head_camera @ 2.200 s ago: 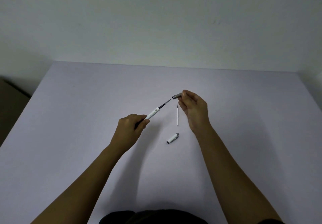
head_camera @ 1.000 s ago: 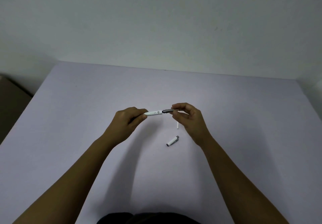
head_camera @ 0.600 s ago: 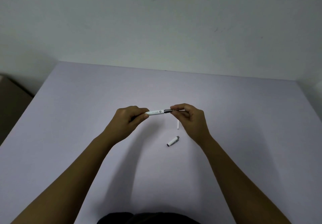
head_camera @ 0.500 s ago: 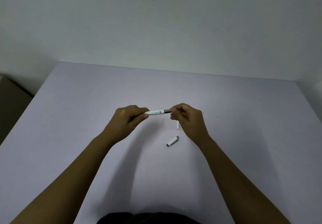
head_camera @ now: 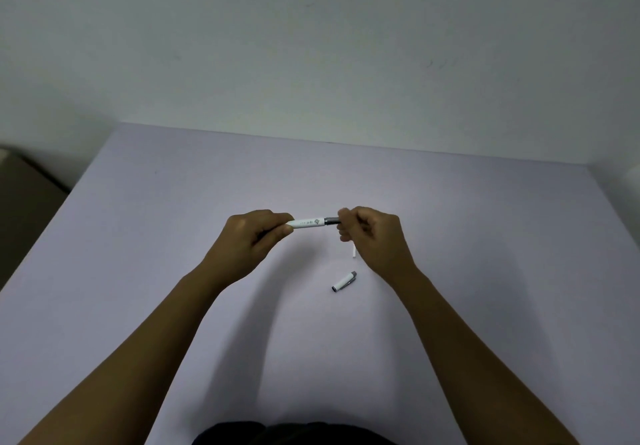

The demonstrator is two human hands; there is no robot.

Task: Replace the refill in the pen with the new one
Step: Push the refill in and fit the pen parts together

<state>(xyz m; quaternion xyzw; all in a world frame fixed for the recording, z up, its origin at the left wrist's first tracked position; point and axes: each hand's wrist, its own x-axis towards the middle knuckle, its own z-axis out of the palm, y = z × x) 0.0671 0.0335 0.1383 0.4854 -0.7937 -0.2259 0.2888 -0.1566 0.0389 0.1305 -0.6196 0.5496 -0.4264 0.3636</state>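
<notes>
I hold a white pen barrel (head_camera: 307, 222) level above the table, with my left hand (head_camera: 254, 236) closed around its left end. Its grey grip section (head_camera: 331, 220) sits against the barrel's right end, pinched by the fingers of my right hand (head_camera: 372, 236). The pen's tip is hidden inside my right fingers. A thin white refill (head_camera: 354, 252) lies on the table just below my right hand, mostly covered by it. The white pen cap (head_camera: 344, 282) with a grey clip lies on the table nearer to me.
The lilac table (head_camera: 173, 271) meets a pale wall at its far edge. Its left edge drops off to a dark floor (head_camera: 24, 209). Dark clothing (head_camera: 294, 434) shows at the bottom edge.
The grey grip section, held apart from the barrel earlier, has been brought onto the barrel's end. Both hands came together and level, and my right fingers have curled tighter around the grip.
</notes>
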